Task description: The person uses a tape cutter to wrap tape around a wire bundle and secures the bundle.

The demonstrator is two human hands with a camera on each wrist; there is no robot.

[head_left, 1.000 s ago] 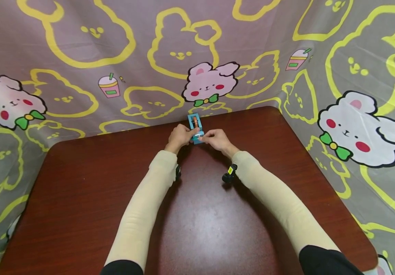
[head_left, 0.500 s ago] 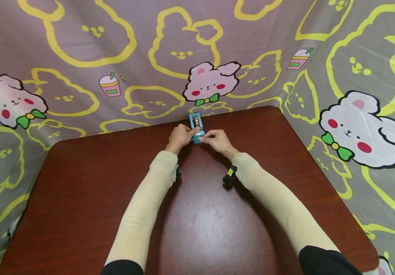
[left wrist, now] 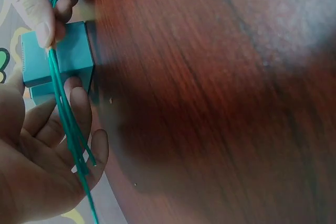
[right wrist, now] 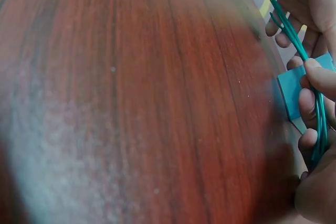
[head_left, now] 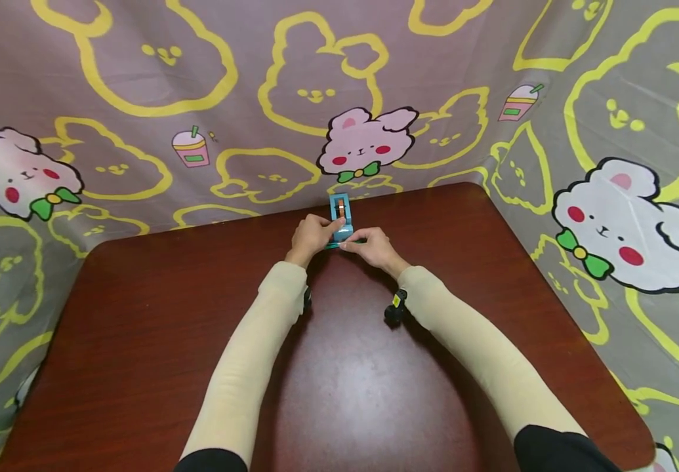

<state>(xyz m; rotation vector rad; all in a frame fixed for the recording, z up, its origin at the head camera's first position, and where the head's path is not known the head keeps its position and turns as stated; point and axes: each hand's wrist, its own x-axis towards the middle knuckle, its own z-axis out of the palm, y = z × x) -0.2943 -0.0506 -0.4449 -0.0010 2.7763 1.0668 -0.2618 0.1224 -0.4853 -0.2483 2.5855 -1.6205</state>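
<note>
A blue tape dispenser (head_left: 344,232) with a brownish-orange roll stands near the table's far edge. My left hand (head_left: 311,235) grips its left side, thumb lying across the top. Just in front of the dispenser, my right hand (head_left: 376,248) pinches a bundle of thin green wires (left wrist: 64,109) between thumb and fingers. In the left wrist view the wires' loose ends pass before the left hand's fingers (left wrist: 80,103). A small orange patch shows on the bundle beside the right thumb. The right wrist view has the wires (right wrist: 290,29) running through the right hand, dispenser behind.
The dark red-brown wooden table (head_left: 339,367) has rounded corners. A patterned cloth (head_left: 239,85) hangs close behind its far edge, and another side of cloth rises at the right. Small black cameras are worn at both wrists.
My right hand has moved slightly toward me, bringing the green wires from over the dispenser's front end to just before it. The left hand keeps its hold, and the dispenser looks a little straighter.
</note>
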